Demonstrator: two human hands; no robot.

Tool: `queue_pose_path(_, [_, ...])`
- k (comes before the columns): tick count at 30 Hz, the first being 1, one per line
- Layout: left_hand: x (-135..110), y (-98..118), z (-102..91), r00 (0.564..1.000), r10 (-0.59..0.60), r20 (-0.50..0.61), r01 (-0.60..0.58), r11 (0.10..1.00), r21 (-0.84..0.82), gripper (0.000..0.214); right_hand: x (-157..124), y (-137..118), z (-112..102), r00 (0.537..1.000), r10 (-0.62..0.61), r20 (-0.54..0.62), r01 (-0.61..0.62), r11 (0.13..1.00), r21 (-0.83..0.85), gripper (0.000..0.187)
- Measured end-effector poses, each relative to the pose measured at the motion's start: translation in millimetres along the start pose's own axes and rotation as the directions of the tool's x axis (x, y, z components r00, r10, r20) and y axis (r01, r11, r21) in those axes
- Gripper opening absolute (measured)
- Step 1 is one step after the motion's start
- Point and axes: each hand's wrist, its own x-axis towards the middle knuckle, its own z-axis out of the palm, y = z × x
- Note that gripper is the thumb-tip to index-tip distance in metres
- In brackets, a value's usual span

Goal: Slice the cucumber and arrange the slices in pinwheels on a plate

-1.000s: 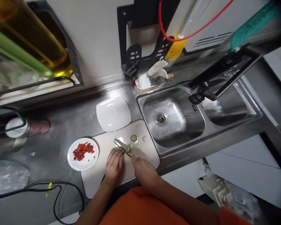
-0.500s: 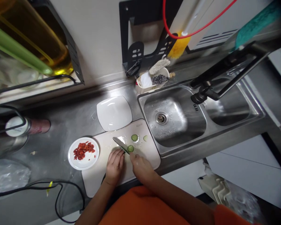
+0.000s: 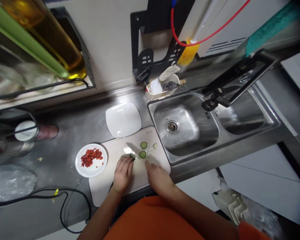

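Observation:
On the pale cutting board (image 3: 107,180), my left hand (image 3: 123,173) is closed round a cucumber (image 3: 132,156); only its dark green cut end shows past the fingers, the rest being hidden. My right hand (image 3: 158,176) grips the handle of a kitchen knife (image 3: 136,151), its blade pointing up and left, just right of the cucumber's end. Two round cucumber slices (image 3: 143,145) lie flat beside the blade, and a paler piece (image 3: 155,146) is near the board's right edge. A white plate (image 3: 79,170) with chopped red pieces (image 3: 91,157) overlaps the board's left side.
A squarish white dish (image 3: 123,120) sits behind the board. To the right is a steel sink (image 3: 185,130) with a black faucet (image 3: 215,100). A holder with scrubbers (image 3: 162,95) stands by the wall. Black cables (image 3: 65,195) and a plastic bag (image 3: 12,183) lie at left.
My right hand has moved the knife slightly right, away from the cucumber's end. The slice that was by the blade now lies apart, nearer the other slice. The view has shifted a little.

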Motion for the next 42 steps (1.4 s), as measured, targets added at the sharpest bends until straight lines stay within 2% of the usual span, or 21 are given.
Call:
queue_pose_path(11, [-1.5,-1.8,2.1,0.998,0.045,-0.034,-0.043,0.998,0.044,0.018,-17.5,-14.1,-16.7,0.996,0.011,0.083,-0.009,1.0,-0.022,0.034])
queue_pose_path(42, [-0.6,-0.2,0.5,0.999,0.031,-0.015,-0.031,0.998,0.048,0.018,-8.7,-18.5,-18.3,0.997,-0.005,0.075,0.005,1.0,0.008,0.031])
